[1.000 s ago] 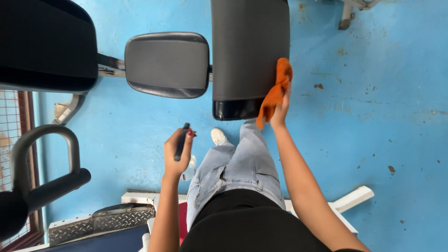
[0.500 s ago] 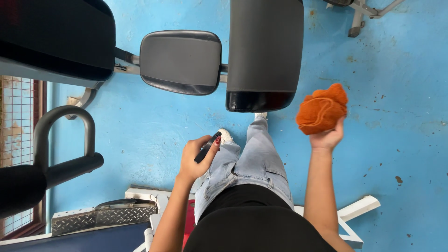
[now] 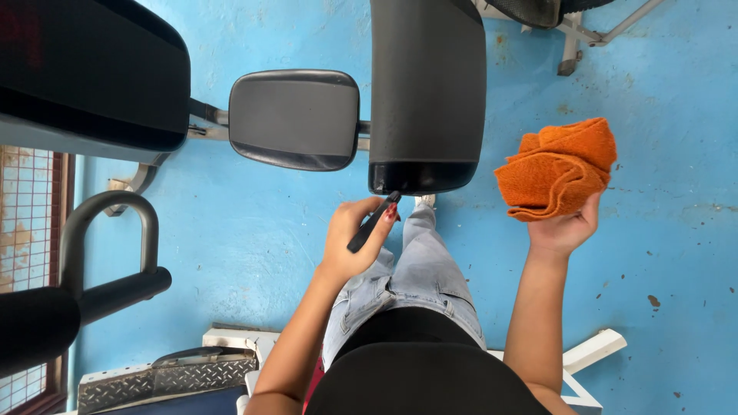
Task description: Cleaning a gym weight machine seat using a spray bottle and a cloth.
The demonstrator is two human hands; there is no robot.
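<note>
Above the scuffed blue painted floor (image 3: 676,253), a long black padded bench cushion (image 3: 427,92) of smooth vinyl reaches towards the person, with a smaller rounded black pad (image 3: 294,119) just beside it on a metal bar. Right of the cushion, the right hand (image 3: 565,230) holds up a folded orange terry cloth (image 3: 557,169), fingers curled under its lower edge. The left hand (image 3: 354,238) pinches a slim black brush-like tool (image 3: 373,223), its tip touching the cushion's near end.
</note>
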